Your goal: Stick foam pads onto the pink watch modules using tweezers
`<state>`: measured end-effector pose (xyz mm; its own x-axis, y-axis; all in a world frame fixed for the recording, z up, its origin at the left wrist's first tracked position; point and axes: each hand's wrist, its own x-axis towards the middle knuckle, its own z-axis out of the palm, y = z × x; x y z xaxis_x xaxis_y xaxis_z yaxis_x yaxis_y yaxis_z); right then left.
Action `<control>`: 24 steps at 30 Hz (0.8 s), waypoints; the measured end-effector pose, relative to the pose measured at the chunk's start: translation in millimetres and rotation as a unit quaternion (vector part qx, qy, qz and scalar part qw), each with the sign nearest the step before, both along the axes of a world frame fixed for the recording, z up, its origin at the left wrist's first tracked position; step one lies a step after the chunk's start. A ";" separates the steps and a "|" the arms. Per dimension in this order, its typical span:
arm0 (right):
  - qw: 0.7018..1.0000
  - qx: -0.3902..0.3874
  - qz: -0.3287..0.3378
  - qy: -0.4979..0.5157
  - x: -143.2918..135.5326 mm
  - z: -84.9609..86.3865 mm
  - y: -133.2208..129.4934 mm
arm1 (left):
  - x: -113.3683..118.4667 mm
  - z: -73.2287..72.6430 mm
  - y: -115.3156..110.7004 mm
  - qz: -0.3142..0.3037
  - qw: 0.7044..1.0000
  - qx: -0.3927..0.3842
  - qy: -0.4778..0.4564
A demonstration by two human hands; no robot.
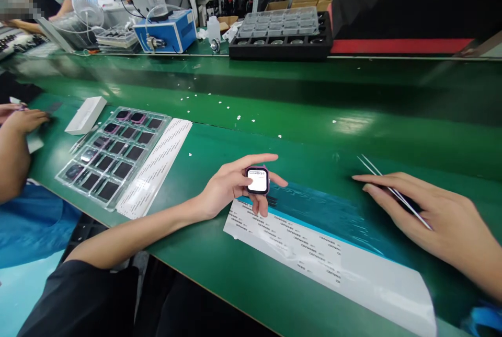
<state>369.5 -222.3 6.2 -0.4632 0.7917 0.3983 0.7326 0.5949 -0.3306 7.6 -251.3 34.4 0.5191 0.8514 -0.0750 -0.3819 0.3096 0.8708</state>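
Observation:
My left hand (229, 183) holds a small square watch body (258, 180) with a purple rim and a lit white screen, just above the near end of a long white label sheet (333, 264). My right hand (427, 211) rests on the green bench to the right and grips thin metal tweezers (386, 183), tips pointing up and left. A blue-tinted film strip (325, 209) lies between the two hands, along the sheet's far edge.
A clear tray (113, 157) of several dark watch bodies sits at the left, with another white label strip (157, 164) beside it and a white box (86, 115) behind. A co-worker's hand (19, 123) works at the far left. A black tray stack (282, 31) and blue machine (167, 31) stand across the belt.

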 end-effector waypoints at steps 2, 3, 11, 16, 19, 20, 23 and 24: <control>1.000 -0.027 -0.014 0.005 1.2 -0.4 0.3 | -0.5 -0.5 0.7 0.008 1.000 -0.006 0.004; 0.999 -0.039 -0.020 0.007 1.5 -0.3 0.5 | -0.6 -0.2 0.9 0.014 1.000 -0.006 0.009; 1.000 -0.018 -0.006 0.006 -2.2 2.1 1.2 | 0.2 2.5 -1.0 0.015 0.999 0.010 0.031; 1.000 0.006 0.008 0.002 -3.4 2.3 1.5 | 0.9 1.6 -0.9 0.009 1.000 -0.006 0.026; 1.000 -0.006 -0.001 0.001 -3.1 3.7 1.1 | 0.1 3.7 -0.3 0.001 0.999 -0.045 -0.018; 1.000 -0.012 -0.001 0.000 -2.9 4.1 0.9 | -0.1 5.0 -0.4 0.002 0.999 -0.049 -0.022; 1.000 -0.005 0.008 -0.006 -2.8 4.1 0.8 | 0.0 8.4 -1.9 0.003 0.999 -0.033 0.003; 1.000 0.006 0.011 -0.007 -3.0 3.5 0.9 | 0.3 8.9 -2.8 0.004 1.000 -0.020 0.015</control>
